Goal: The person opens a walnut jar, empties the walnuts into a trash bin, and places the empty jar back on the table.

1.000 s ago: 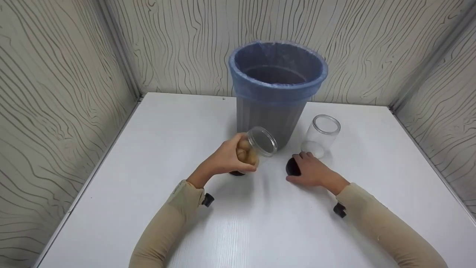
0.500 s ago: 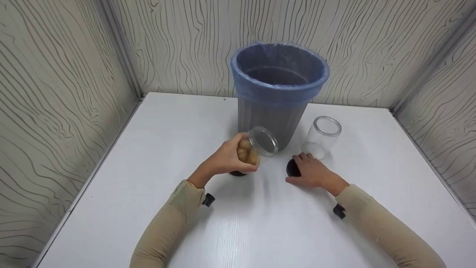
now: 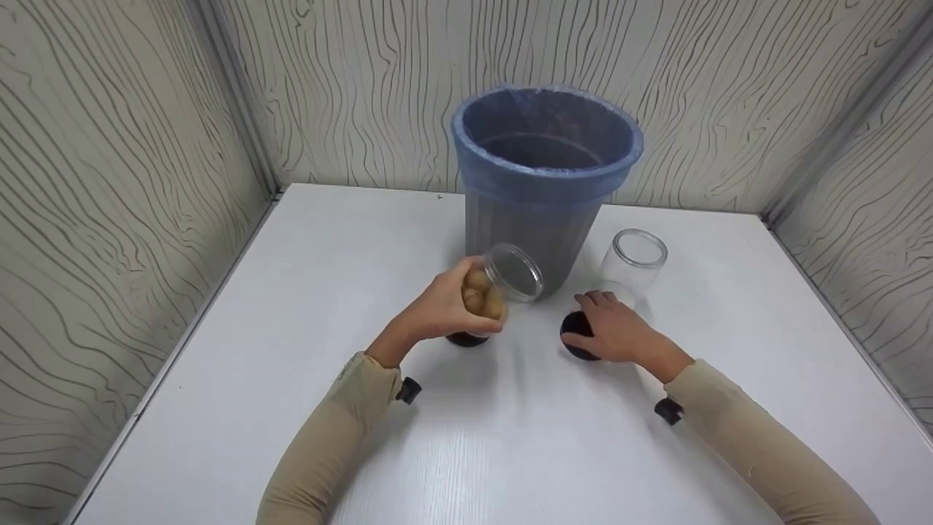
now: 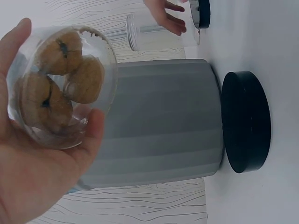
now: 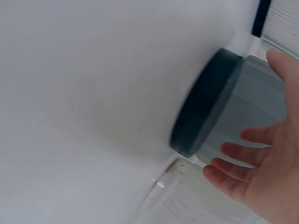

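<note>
My left hand (image 3: 441,310) grips a clear jar (image 3: 516,273), tilted with its open mouth up and to the right, above the table. Several round brown walnut-like pieces (image 4: 84,79) lie inside it. Below that jar a black lid (image 4: 245,121) rests on the table, partly hidden by the hand in the head view. My right hand (image 3: 618,328) hovers over a second black lid (image 3: 574,346), its fingers spread and loosely bent. In the right wrist view the fingertips (image 5: 217,175) stand apart from this lid. Just behind it is another clear jar (image 3: 634,266), upright with nothing visible inside.
A grey bin (image 3: 521,219) with a blue liner (image 3: 539,186) stands on the white table (image 3: 350,248), behind both hands. Wood-grain patterned walls (image 3: 364,87) enclose the table at the back and sides.
My right hand has loosened from the lid and shifted slightly up and right, so more of the lid shows. The left hand and its jar have barely moved.
</note>
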Demonstrator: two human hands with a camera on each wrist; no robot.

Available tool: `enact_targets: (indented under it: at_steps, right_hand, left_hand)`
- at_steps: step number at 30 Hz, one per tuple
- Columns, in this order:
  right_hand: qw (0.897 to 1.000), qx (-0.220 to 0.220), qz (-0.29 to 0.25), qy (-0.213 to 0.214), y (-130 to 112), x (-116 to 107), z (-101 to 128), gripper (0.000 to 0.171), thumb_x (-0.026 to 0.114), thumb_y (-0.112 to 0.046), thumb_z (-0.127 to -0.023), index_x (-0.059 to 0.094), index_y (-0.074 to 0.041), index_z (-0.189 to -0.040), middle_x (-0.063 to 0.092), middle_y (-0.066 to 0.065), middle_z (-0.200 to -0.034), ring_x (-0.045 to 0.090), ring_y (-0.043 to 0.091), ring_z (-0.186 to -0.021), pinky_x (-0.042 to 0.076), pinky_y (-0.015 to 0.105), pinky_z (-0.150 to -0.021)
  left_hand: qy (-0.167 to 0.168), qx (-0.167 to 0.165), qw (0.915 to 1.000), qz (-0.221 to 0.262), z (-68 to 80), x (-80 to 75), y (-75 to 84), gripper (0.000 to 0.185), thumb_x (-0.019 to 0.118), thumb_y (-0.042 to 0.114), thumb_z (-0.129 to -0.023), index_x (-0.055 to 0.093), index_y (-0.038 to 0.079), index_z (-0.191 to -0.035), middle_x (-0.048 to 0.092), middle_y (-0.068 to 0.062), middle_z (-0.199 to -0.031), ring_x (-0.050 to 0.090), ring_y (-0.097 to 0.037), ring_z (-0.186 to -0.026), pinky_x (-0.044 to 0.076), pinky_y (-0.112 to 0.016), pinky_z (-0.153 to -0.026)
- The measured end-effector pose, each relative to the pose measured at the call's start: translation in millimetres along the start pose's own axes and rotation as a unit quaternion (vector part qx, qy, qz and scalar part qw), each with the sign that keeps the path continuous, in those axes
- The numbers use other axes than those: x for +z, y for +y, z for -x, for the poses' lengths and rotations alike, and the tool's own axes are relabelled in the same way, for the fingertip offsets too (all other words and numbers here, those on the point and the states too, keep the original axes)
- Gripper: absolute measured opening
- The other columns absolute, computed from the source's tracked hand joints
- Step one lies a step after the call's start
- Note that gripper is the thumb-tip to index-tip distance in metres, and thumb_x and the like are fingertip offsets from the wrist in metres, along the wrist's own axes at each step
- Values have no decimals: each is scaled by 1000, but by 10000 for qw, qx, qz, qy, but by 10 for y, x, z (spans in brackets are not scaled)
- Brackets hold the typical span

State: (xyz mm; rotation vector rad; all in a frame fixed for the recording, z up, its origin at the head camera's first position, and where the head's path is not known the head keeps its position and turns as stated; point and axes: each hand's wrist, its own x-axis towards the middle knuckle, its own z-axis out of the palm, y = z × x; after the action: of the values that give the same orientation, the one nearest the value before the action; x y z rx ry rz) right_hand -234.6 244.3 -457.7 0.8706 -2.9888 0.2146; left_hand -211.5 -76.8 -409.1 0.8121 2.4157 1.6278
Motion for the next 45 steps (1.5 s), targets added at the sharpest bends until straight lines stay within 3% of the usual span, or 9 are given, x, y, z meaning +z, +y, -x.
enact_targets:
  at_steps: [9, 18, 23, 29, 38, 45]
  right_hand:
    - [9980, -52, -179, 611, -64, -358, -55, 61, 56, -43, -92, 50, 6, -127, 51, 22, -125, 48, 36, -116, 40, 49, -96]
    - [9894, 25, -488, 1365, -103, -726, -63, 52, 55, -36, -95, 48, 5, -125, 48, 22, -124, 45, 37, -117, 38, 52, -96]
    - [9782, 213, -747, 1924, -92, -935, -102, 49, 49, -34, -97, 49, 8, -123, 48, 24, -122, 46, 39, -115, 36, 54, -95]
    - [9570, 670, -1324, 2491, -61, -1211, -155, 50, 43, -33, -99, 47, 9, -125, 46, 25, -122, 49, 39, -109, 42, 51, -86]
    - [9389, 1095, -1686, 2795, -6, -1576, -272, 61, 39, -38, -99, 35, 9, -137, 34, 27, -134, 47, 41, -114, 40, 54, -91]
    - [9362, 1087, -1883, 2762, -30, -1727, -410, 66, 37, -39, -99, 23, 5, -146, 19, 22, -149, 42, 39, -122, 39, 52, -96]
  left_hand:
    - [143, -23, 9999, 76, -1, -48, 55, 99, 86, 36, -64, 32, 13, -143, 52, 3, -121, 54, -15, -105, 49, -32, -85]
    - [287, 194, 9993, 132, -9, -101, 102, 96, 86, 33, -65, 33, 12, -143, 54, 3, -120, 54, -14, -105, 48, -32, -86]
    - [403, 324, 9986, 125, -18, -134, 120, 97, 86, 34, -64, 33, 11, -143, 55, 3, -119, 55, -13, -104, 47, -32, -87]
    - [469, 378, 9982, 65, -29, -173, 132, 96, 85, 35, -65, 34, 10, -142, 55, -1, -120, 55, -15, -104, 48, -33, -86]
    - [612, 585, 9964, 106, -42, -266, 205, 93, 86, 30, -66, 35, 10, -142, 54, -3, -122, 53, -16, -108, 45, -33, -90]
    - [776, 617, 9951, -36, -44, -336, 269, 93, 86, 32, -67, 35, 11, -142, 54, -2, -122, 52, -14, -109, 43, -34, -94]
